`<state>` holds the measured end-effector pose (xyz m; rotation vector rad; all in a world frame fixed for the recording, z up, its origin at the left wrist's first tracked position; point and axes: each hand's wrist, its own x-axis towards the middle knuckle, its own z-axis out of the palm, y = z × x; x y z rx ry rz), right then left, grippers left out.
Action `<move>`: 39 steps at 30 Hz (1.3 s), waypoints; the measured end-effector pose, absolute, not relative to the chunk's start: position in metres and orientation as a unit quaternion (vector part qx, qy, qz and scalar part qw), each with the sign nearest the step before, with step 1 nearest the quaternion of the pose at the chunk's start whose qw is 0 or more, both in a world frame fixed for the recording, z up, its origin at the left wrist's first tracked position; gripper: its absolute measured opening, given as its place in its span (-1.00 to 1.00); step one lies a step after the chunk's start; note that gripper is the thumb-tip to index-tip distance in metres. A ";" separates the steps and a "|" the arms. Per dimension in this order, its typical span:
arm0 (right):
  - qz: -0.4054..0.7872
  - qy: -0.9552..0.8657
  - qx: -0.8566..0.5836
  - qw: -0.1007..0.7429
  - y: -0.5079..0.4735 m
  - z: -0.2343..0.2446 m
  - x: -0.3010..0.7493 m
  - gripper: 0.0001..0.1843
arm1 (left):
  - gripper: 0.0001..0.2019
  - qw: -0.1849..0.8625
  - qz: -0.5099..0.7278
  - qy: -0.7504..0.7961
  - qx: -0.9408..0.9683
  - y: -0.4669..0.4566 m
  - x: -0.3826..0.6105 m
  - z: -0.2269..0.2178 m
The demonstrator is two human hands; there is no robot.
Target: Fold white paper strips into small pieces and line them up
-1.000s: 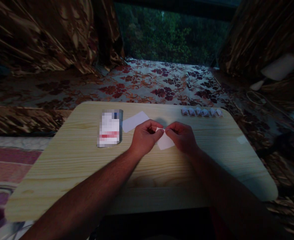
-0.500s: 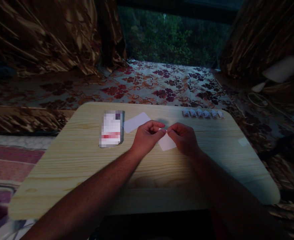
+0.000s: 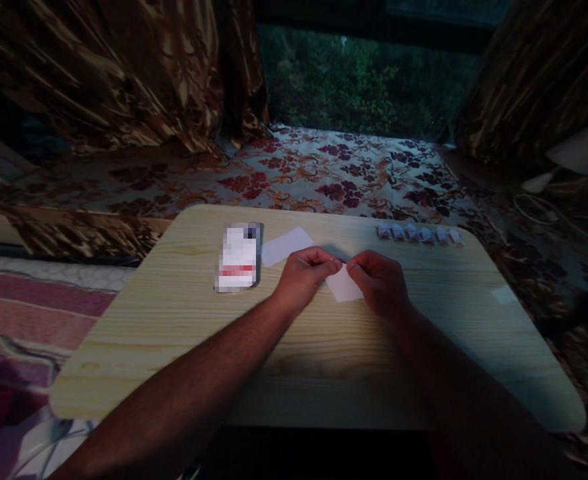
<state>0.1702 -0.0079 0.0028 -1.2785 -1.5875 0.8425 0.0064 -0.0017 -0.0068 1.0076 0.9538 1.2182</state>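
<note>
A small white paper slip (image 3: pixel 344 287) lies at the middle of a light wooden table (image 3: pixel 174 333). My left hand (image 3: pixel 305 275) and my right hand (image 3: pixel 381 281) both pinch its upper edge, fingertips almost meeting. Each hand's fingers are curled closed on the paper. Just left of my left hand lies another blank white slip (image 3: pixel 287 245). Further left sits a white packet with a red stripe (image 3: pixel 238 258).
A row of several small folded paper pieces (image 3: pixel 419 234) lines the table's far right edge. A pale patch (image 3: pixel 503 294) marks the table at right. A flowered cloth (image 3: pixel 334 170) covers the surface behind, with curtains on both sides and a window with greenery.
The view has shifted, so everything sits further right in the frame. My fingers have drawn closer together on the slip's top edge; the slip stays on the table.
</note>
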 end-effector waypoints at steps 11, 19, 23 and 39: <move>0.352 -0.638 -0.514 0.453 -0.007 -0.001 0.171 -0.82 | -0.82 0.595 0.528 0.423 0.434 0.000 0.005 -0.008; 0.346 -0.640 -0.521 0.447 -0.007 0.001 0.171 -0.84 | -0.81 0.559 0.515 0.444 0.474 0.000 0.003 -0.009; 0.340 -0.641 -0.521 0.450 -0.008 0.001 0.171 -0.84 | -0.84 0.548 0.522 0.449 0.474 0.000 0.005 -0.008; 0.360 -0.612 -0.528 0.465 -0.003 -0.002 0.174 -0.85 | -0.77 0.530 0.490 0.475 0.503 -0.001 0.003 -0.005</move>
